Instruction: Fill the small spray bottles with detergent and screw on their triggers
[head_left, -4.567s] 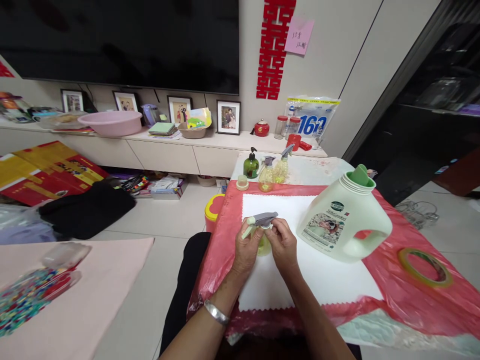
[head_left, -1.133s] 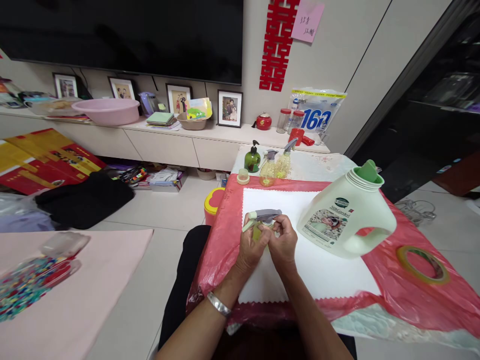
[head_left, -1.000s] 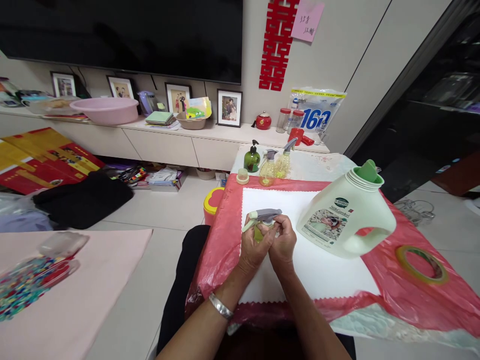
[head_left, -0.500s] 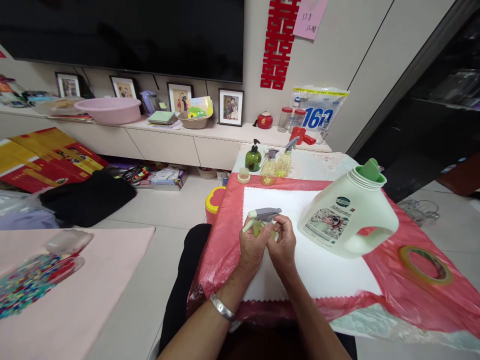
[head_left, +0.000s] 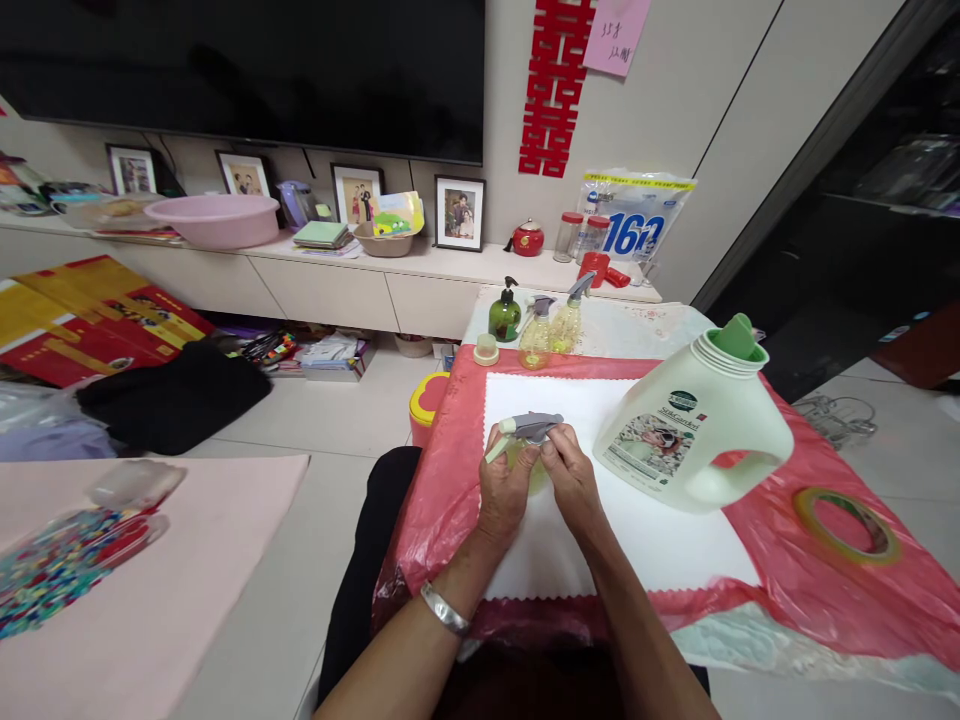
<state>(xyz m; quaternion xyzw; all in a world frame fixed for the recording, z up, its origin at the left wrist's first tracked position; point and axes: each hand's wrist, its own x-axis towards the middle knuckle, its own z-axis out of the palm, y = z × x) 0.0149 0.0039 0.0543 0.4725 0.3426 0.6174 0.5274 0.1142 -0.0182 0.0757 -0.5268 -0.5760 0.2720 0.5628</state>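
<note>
The left hand point(head_left: 502, 492) grasped a trigger spray bottle point(head_left: 531, 430), its grip closed around the yellow-green body just below the grey head. The right hand's point(head_left: 576, 485) grip pinched at the collar, thumb and fingers under the rear of that head. The bottle was held upright over a white scalloped mat point(head_left: 555, 565) in front of the person, its pale nozzle pointing left.

To its right stood a pale green handled jug point(head_left: 701, 430), its label point(head_left: 651, 440) reading "SilkGarden" beneath a dark green emblem; the finer print was too small to read. A green insert point(head_left: 735, 338) sat in the jug's mouth. Red plastic sheeting point(head_left: 439, 510) lay under the mat on the tabletop point(head_left: 645, 325), with a roll of tape point(head_left: 806, 517) at the right. Toward the far end stood two yellow-tinted sprayers point(head_left: 535, 342) and a green pump bottle point(head_left: 505, 318).

On the cabinet behind, a plastic bag point(head_left: 637, 225) showed a large blue "160". A pink note point(head_left: 616, 38) on the wall carried handwriting beginning "35", the second line unclear, beside a red double-happiness paper cutting point(head_left: 553, 95).
</note>
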